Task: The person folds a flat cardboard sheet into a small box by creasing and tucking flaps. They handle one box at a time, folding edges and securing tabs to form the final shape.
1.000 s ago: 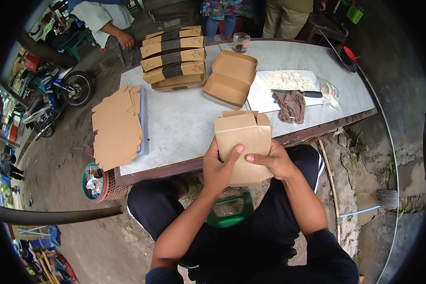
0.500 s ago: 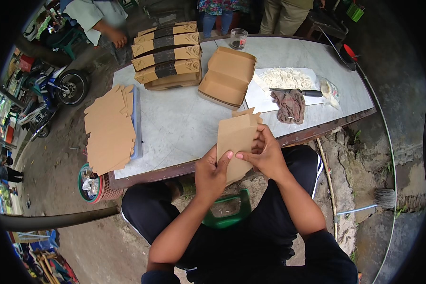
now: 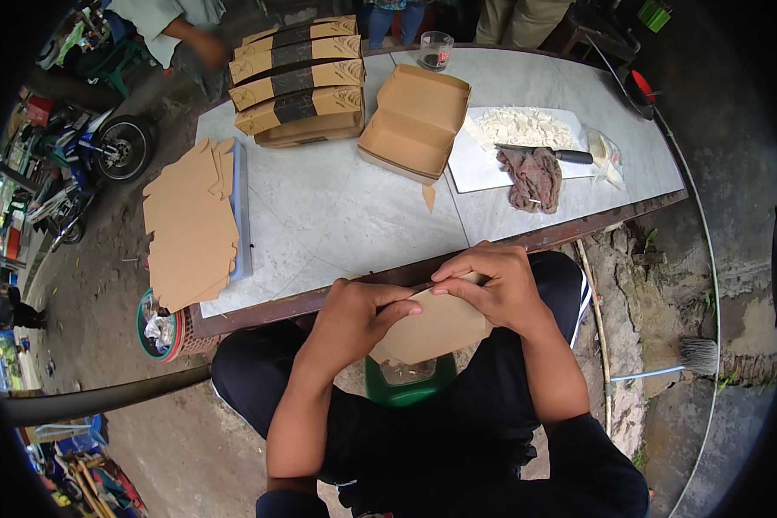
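Between my two hands is a brown cardboard box blank [image 3: 436, 326], held over my lap at the table's front edge. My left hand [image 3: 358, 321] pinches its upper left edge between thumb and fingers. At its upper right edge my right hand [image 3: 496, 285] grips in the same way, the fingers curled behind the board. Part of the blank is hidden by the hands. Beyond them on the table stands an open brown cardboard box [image 3: 414, 125]. Flat cardboard blanks [image 3: 190, 229] lie stacked at the left, on a blue tray [image 3: 243, 207].
Folded boxes with black bands [image 3: 300, 79] are piled at the back. A white board [image 3: 479, 177] holds white shreds [image 3: 531, 128], a knife [image 3: 570, 156] and a brown cloth [image 3: 531, 180]. A glass [image 3: 435, 52] stands at the far edge. A basket [image 3: 160, 332] sits below the left corner.
The cardboard blank has been lowered from upright above the table edge and tilted over my lap. Both hands moved apart, to its upper edge. A small cardboard flap now shows beside the open box.
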A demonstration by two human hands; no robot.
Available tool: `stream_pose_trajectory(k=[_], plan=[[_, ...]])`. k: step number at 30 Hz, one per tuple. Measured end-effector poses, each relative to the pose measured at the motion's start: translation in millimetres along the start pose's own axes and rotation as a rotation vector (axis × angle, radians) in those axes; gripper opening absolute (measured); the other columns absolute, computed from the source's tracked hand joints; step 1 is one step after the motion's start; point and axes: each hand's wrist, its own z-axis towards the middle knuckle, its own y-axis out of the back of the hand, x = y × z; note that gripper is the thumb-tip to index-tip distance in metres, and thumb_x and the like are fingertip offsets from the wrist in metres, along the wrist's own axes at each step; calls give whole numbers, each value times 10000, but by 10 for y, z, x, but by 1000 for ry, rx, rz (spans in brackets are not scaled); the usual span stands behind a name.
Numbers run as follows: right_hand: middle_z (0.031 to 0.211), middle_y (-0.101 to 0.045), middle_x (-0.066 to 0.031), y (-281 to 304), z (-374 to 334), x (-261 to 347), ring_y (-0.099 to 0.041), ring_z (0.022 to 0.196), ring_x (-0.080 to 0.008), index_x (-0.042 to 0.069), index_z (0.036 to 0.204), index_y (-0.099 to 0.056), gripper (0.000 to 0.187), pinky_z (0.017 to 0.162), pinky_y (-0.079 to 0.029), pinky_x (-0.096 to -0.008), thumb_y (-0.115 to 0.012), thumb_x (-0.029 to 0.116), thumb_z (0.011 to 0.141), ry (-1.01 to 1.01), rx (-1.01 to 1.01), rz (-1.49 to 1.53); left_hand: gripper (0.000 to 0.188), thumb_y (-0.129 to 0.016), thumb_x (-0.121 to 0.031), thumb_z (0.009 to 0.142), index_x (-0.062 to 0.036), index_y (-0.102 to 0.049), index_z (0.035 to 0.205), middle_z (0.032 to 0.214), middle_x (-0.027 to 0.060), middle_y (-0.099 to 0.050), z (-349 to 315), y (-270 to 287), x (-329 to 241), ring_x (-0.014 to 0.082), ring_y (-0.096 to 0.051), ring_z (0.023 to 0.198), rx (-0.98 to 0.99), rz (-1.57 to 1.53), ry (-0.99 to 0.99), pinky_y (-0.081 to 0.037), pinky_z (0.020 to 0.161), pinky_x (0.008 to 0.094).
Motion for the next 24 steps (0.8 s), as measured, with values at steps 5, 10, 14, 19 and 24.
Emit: stream_pose_trajectory(k=[5,10,14,19,24], plan=[[816,-805,-63,2,-20,29,-765,738,-109,35,932,-803,134,659,-567,-256,-893,59,837,-234,-17,253,171,-827,-185,929,-47,-820,1030,853,160,-781,5,75,-13,287,-744,691,11,-49,14,-564,685,356],[824,-814,-65,87,-58,-80,-749,749,-78,18,960,-810,145,677,-573,-249,-892,61,848,-369,-46,291,183,-834,-192,925,-38,-823,1024,844,160,-786,-8,197,72,273,-747,683,40,-67,108,-561,679,353],[834,-809,-80,148,-29,-92,-767,749,-128,35,969,-818,137,684,-577,-279,-876,112,872,-299,62,192,189,-831,-192,927,-29,-823,1021,834,170,-780,-26,181,133,274,-749,682,-4,-49,52,-557,675,343],[806,-783,-90,46,-87,-188,-750,723,-230,48,926,-822,85,665,-559,-325,-854,96,863,-102,83,49,191,-826,-233,927,-58,-833,1004,809,180,-759,35,113,90,312,-753,698,36,49,47,-564,660,373],[829,-777,-94,-102,-67,-105,-734,758,-292,58,894,-819,82,714,-555,-373,-853,108,839,-11,60,-94,141,-816,-249,927,-119,-842,976,745,154,-733,108,-125,150,366,-710,648,-101,159,-97,-559,617,417]])
